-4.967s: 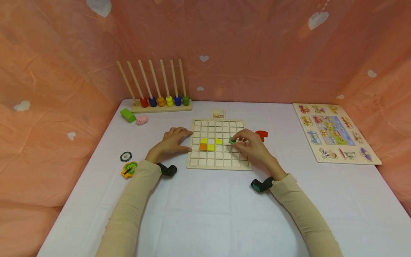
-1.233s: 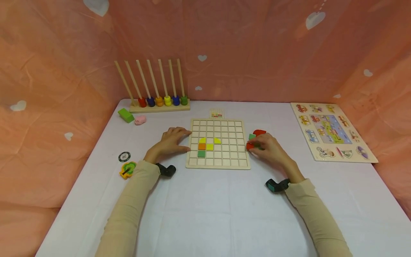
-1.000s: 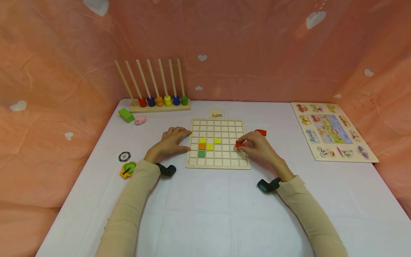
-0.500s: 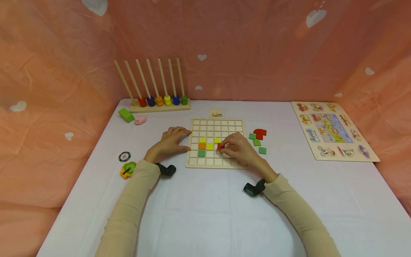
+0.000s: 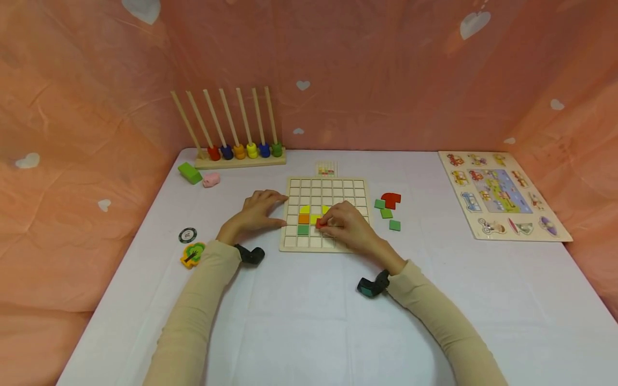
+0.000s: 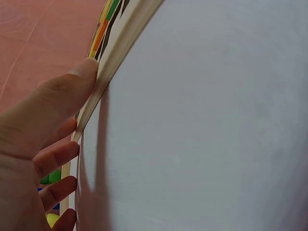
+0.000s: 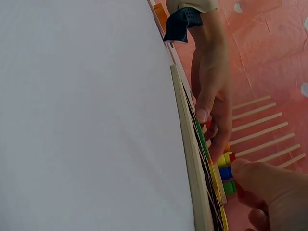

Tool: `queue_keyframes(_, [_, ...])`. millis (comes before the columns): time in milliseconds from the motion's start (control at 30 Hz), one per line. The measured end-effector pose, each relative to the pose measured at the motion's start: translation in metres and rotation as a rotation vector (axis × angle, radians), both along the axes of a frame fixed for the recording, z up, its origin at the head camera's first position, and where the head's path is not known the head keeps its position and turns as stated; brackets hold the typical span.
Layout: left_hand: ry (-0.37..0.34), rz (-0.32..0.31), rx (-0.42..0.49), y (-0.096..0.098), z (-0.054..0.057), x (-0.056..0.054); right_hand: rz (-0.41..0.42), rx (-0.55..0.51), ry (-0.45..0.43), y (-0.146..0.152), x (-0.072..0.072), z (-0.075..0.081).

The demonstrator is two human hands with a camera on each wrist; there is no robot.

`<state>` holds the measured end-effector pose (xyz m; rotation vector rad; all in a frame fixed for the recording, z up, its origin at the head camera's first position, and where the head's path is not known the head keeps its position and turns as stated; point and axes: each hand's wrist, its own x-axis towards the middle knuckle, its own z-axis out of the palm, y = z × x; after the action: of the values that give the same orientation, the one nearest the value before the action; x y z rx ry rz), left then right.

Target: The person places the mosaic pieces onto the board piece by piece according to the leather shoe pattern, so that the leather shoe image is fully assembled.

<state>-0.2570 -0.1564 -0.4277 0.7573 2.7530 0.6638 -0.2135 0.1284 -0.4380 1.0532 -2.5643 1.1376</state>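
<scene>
Red tile [image 5: 318, 224] shifted leftward over board [image 5: 300, 249] since earlier frame | pinched by right hand [image 5: 351, 227], near yellow tile [image 5: 315, 218] | board edge touched by left hand [image 5: 256, 212], fingers relaxed | tile best squared flat before release.

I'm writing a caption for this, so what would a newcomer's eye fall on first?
Probably the pale gridded board at mid-table, where the right hand's grip pinches a red piece. Next, perhaps the peg stand with colourful beads at the back left, then the picture puzzle on the table's right side.
</scene>
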Motion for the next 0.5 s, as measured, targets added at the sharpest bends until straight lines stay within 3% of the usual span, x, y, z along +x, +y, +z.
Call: queue_keyframes(500, [-0.002,0.006,0.002,0.001,0.0014,0.0014,0.048,0.073,0.102,-0.0087,0.0017,-0.0053])
